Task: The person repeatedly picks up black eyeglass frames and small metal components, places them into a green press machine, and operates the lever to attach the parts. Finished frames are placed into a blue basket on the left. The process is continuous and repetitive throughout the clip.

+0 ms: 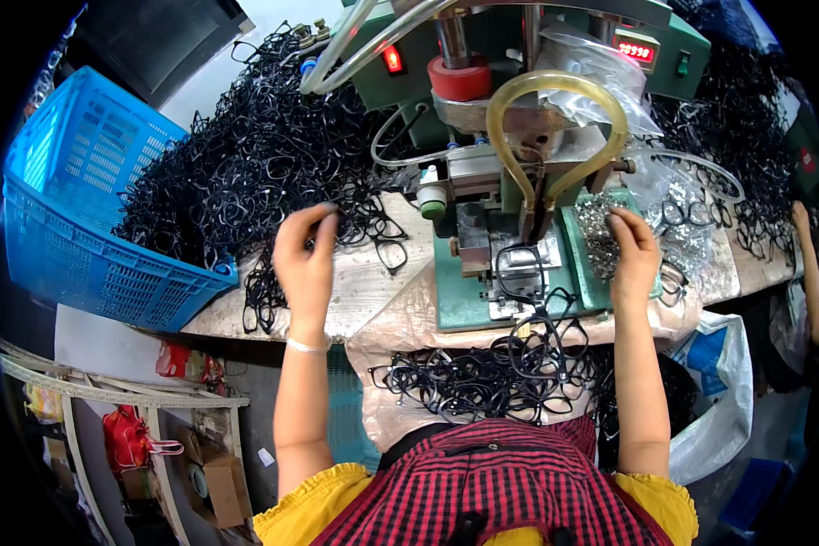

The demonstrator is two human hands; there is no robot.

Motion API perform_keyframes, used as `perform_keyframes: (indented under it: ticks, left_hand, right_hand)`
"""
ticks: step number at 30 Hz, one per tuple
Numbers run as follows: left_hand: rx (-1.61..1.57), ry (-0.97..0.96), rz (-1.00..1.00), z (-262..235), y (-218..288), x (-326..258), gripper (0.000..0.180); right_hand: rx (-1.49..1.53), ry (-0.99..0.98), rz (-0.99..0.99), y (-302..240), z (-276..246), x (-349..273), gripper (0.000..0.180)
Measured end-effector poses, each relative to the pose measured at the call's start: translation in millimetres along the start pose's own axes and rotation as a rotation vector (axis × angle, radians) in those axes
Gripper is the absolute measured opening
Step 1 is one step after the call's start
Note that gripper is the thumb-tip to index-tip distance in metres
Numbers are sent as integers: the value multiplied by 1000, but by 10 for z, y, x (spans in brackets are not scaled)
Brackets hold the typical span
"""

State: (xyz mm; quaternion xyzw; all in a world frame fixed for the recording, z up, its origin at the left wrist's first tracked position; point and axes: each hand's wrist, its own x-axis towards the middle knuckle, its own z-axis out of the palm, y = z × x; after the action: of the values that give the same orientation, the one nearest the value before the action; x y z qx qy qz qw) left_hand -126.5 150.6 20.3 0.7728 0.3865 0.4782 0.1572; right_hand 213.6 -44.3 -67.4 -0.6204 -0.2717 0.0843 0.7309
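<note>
My left hand is raised at the near edge of a large heap of black eyeglass frames. Its fingers are curled toward the thumb and slightly blurred; what they hold, if anything, is unclear. My right hand is over a green tray of small silvery metal parts. Its thumb and fingertips are pinched together at the parts, too small to make out. Between my hands, a black eyeglass frame rests at the metal fixture of a green press, under its tool head.
A blue plastic crate leans at the left, spilling eyeglass frames. More frames lie in my lap on a pinkish sheet. Yellowish tubing loops before the press. A white sack stands at right. Another person's arm shows at far right.
</note>
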Motion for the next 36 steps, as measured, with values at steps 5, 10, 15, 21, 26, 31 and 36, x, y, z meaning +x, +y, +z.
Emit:
perform_keyframes:
  ticks: [5,10,15,21,26,31,36]
  left_hand:
    - [737,-374,476,834,-356,232,11]
    - [813,-500,486,1466,-1319,291,12]
    - [915,-527,441,1413,-1312,221,13]
    - [807,-635,437,1350,-1412,235,12]
    - [260,-366,163,990,-815,157,6]
    - [-862,-171,-583,788,-671,191,26]
    - [-1148,29,-488,591,-149,-228,35]
  right_hand:
    - [-92,-90,15,-153,3,-51,12]
    - [-469,43,-182,-92,-565,-364,12]
    - [-370,-39,-83,-309,-772,-613,11]
    - [-237,-339,-369,-870,269,-298,12]
    - [63,-246,-112,-710,600,-383,24]
    - [221,-258,47,-742,650,-429,41]
    - [430,-254,170,-977,760,-527,45]
